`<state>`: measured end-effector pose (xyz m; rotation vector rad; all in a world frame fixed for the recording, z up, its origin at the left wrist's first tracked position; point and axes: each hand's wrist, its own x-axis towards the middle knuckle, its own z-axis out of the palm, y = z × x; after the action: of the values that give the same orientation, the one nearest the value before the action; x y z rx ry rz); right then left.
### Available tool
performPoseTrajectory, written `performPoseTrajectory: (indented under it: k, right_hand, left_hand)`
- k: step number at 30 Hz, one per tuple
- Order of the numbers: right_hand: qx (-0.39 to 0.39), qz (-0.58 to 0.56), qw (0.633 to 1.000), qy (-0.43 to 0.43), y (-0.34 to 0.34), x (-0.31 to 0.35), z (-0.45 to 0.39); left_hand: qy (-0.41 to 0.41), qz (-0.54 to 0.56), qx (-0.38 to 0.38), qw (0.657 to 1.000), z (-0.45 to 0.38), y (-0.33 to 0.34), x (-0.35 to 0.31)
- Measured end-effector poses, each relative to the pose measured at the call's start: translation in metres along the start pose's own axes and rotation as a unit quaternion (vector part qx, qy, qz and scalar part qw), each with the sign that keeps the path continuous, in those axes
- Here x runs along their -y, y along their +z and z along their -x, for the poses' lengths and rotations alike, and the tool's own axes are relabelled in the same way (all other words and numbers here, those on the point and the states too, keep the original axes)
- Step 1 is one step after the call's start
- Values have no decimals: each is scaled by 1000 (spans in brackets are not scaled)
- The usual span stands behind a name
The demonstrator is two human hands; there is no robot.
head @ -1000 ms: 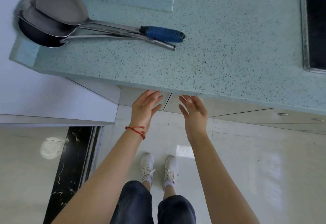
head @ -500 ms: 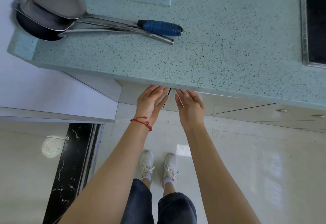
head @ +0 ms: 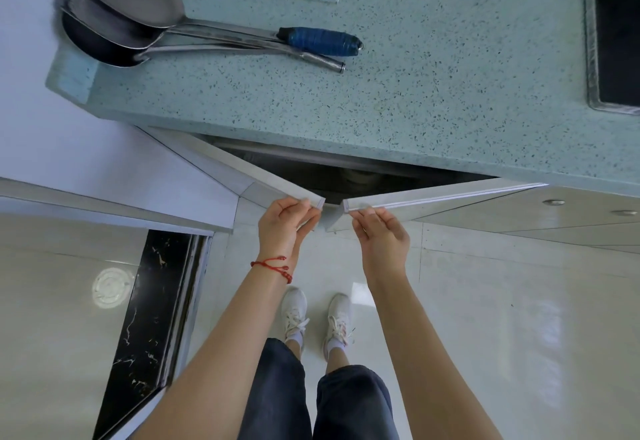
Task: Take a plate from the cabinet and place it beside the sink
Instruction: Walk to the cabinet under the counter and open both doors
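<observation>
While both doors stand partly open: two hands pinch their meeting edges at frame centre.
Left hand (head: 282, 223): fingers closed on the top corner of the left cabinet door (head: 242, 171).
Right hand (head: 382, 231): fingers closed on the top corner of the right cabinet door (head: 443, 197).
Cabinet interior (head: 346, 176): dark; contents cannot be made out.
Plate: not visible.
Worktop (head: 415, 93): speckled green, across the upper frame.
Ladles (head: 138, 16): stacked on the worktop, upper left.
Sink (head: 616, 30): upper right edge.

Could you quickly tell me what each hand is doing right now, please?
Left hand: closed on the left cabinet door.
Right hand: closed on the right cabinet door.
</observation>
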<state>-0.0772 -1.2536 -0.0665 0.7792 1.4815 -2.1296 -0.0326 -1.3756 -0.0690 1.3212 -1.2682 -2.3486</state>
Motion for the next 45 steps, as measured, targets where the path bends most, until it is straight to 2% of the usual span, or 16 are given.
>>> performPoseTrajectory:
  k: [6, 14, 32, 39, 45]
  right_hand:
    - [-87, 119, 989, -13, -16, -11, 21]
    - [-117, 169, 978, -17, -46, -16, 44]
    - [-73, 221, 972, -28, -111, -8, 81]
    - [-52, 238, 970, -30, -144, -2, 94]
    - [-71, 234, 969, -28, -168, -4, 98]
  left_hand:
    - [1, -20, -21, 1000, 15, -24, 6]
    - [2, -37, -47, 998, 30, -45, 9]
    - [-6, -98, -39, 994, 73, -111, 2]
    - [-8, -107, -71, 992, 86, -123, 2]
    - [9, -105, -90, 990, 91, -143, 6]
